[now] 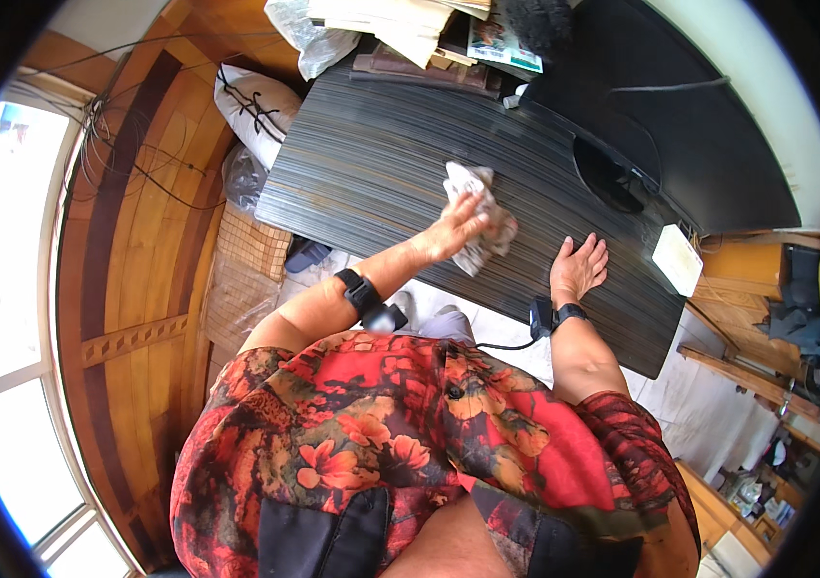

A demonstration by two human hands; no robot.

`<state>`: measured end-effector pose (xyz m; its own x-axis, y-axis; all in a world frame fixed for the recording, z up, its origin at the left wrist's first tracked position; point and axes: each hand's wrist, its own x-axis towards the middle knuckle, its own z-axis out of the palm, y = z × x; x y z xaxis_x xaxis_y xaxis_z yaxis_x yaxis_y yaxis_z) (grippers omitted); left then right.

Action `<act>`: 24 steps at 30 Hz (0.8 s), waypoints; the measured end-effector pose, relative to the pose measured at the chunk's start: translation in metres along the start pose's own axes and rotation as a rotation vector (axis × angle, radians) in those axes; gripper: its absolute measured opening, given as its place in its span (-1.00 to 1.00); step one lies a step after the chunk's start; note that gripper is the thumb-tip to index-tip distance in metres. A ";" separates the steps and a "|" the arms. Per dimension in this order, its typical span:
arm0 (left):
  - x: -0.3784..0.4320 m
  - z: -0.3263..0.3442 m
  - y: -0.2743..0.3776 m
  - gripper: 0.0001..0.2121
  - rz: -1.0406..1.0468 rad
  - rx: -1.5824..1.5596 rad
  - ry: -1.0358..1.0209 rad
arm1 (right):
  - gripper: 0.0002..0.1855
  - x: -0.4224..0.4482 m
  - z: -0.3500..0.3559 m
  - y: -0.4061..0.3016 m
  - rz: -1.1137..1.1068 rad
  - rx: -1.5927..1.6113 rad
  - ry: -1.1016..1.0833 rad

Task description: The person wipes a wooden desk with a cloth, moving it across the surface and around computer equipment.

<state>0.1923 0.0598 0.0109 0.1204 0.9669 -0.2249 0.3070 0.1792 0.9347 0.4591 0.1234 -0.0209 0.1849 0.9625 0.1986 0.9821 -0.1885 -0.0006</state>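
My left hand (458, 228) lies on a crumpled, stained white cloth (480, 254) on the dark wood-grain desk (381, 166), pressing it against the top with fingers spread. Parts of the cloth stick out beyond the fingertips and beside the palm. To the right, near the desk's front edge, my right hand (579, 269) rests with its palm on the surface, its fingers extended and nothing held. Both wrists carry a black strap with a small device.
Books and papers (417, 72) are stacked at the desk's back left. A large black monitor (670, 108) on a round base (606, 173) stands at the back right, near a white box (677, 260) with cables. A white sack (258, 108) is beyond the left edge.
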 end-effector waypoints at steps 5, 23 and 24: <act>-0.033 -0.056 -0.016 -0.57 0.076 0.097 0.448 | -0.39 0.002 0.001 0.000 0.002 -0.006 -0.010; -0.063 -0.147 -0.101 -0.47 -0.213 1.096 0.872 | -0.45 0.010 -0.037 -0.050 -0.628 0.283 0.118; -0.065 -0.146 -0.099 -0.47 -0.213 1.100 0.875 | -0.45 0.001 -0.048 -0.067 -0.764 0.372 0.105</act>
<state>0.0166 0.0058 -0.0273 -0.5091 0.8114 0.2870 0.8598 0.4946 0.1270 0.3920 0.1276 0.0259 -0.5188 0.7731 0.3650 0.7874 0.5984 -0.1482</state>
